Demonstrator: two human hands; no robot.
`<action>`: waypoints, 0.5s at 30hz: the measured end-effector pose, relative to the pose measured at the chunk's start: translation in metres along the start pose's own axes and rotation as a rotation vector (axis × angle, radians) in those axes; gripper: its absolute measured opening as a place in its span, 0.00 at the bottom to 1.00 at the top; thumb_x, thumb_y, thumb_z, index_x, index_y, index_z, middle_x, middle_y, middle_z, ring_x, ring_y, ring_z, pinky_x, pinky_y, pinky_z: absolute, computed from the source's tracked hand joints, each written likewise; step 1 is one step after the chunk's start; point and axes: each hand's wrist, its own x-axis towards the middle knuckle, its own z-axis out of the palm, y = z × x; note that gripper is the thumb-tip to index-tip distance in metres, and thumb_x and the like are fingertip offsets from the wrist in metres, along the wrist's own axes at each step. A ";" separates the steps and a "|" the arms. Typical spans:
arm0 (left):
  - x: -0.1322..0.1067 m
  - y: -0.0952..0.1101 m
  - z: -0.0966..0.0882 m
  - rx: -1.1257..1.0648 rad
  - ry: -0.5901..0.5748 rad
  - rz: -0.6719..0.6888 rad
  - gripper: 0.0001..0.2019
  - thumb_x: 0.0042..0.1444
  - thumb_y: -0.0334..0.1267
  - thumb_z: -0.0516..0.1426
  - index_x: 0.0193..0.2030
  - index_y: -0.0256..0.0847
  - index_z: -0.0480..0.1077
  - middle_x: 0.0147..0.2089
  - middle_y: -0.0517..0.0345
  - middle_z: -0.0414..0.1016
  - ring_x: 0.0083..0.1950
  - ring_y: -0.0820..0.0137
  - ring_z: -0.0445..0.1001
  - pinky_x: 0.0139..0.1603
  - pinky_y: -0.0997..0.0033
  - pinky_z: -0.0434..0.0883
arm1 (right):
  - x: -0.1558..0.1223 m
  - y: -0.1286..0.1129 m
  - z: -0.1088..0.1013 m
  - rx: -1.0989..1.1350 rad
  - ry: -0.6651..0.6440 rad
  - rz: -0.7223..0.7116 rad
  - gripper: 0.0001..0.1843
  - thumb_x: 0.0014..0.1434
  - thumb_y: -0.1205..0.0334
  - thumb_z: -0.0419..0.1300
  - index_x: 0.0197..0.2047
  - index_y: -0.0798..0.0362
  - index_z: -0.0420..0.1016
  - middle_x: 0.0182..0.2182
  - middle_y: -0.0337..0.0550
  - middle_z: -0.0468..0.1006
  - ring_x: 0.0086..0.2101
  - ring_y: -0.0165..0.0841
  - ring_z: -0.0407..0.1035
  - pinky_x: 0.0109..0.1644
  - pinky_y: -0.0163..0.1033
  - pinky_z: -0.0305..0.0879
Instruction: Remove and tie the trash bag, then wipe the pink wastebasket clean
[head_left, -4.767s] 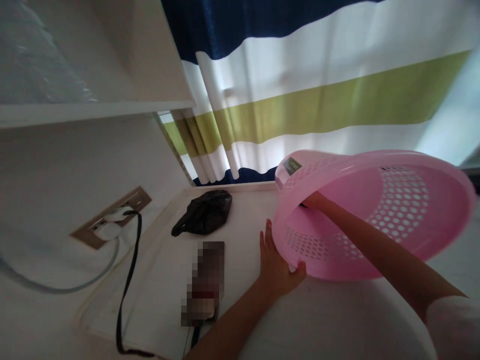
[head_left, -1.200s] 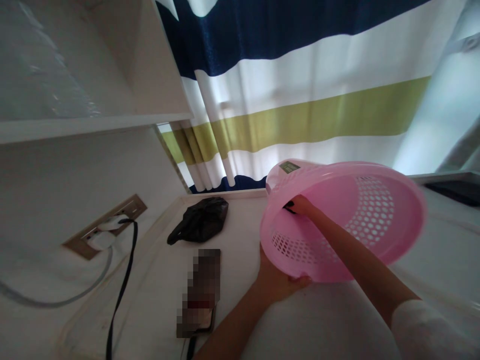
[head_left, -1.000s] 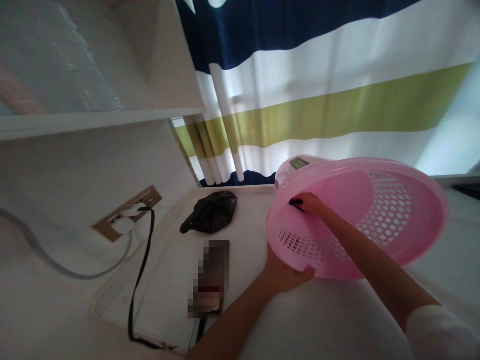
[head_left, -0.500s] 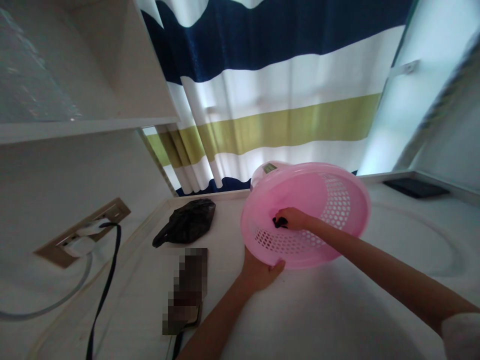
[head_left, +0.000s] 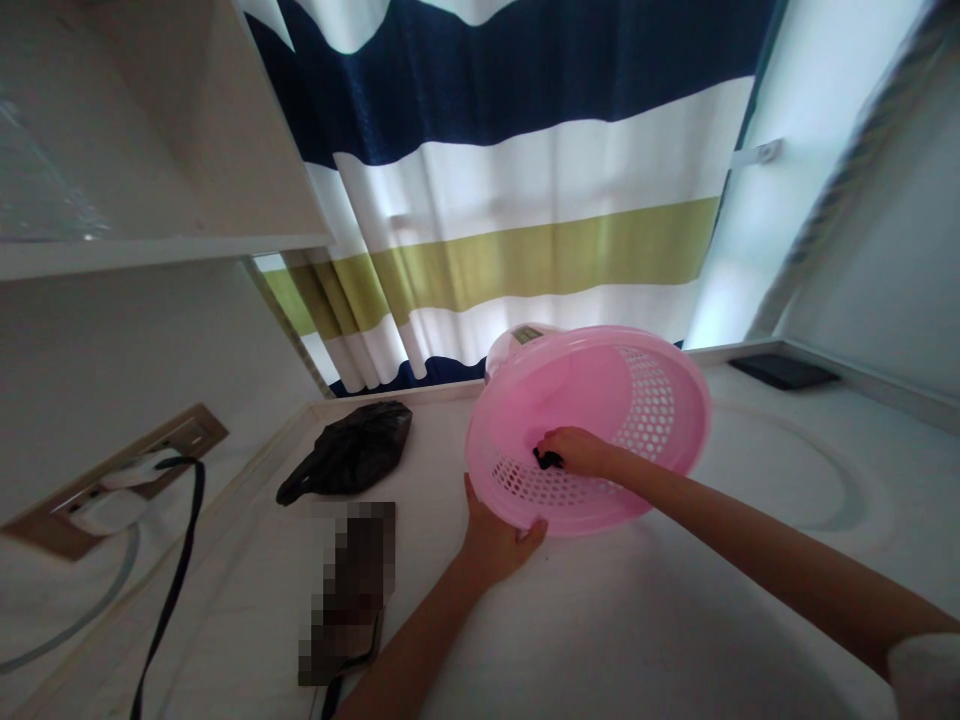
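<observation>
A pink plastic basket (head_left: 574, 385) with a perforated wall stands tilted on the white surface, its opening facing me. My left hand (head_left: 495, 540) grips its lower left rim, thumb in front and fingers behind. Inside the basket, my right hand (head_left: 576, 450) is closed on a small black thing (head_left: 550, 459), perhaps a piece of cloth, against the inner wall. Most of that black thing is hidden by the fingers, and its kind cannot be made out.
A black plastic bag (head_left: 360, 448) lies to the left, with a pixelated dark object (head_left: 360, 580) below it. Behind the basket is a white container (head_left: 506, 345). A flat black object (head_left: 784, 371) lies at the far right. Plugs and cords hang from a wall socket (head_left: 52, 525).
The view has shifted, so most things sit further left. My right hand has moved slightly lower inside the basket with the black thing. My left hand keeps its hold on the rim.
</observation>
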 end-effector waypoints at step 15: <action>-0.001 -0.006 0.002 0.000 -0.012 -0.059 0.26 0.51 0.47 0.48 0.57 0.43 0.52 0.60 0.49 0.52 0.62 0.54 0.45 0.58 0.42 0.41 | 0.064 0.058 0.017 -0.010 0.044 0.155 0.15 0.46 0.70 0.53 0.39 0.51 0.72 0.36 0.44 0.74 0.38 0.34 0.66 0.42 0.36 0.57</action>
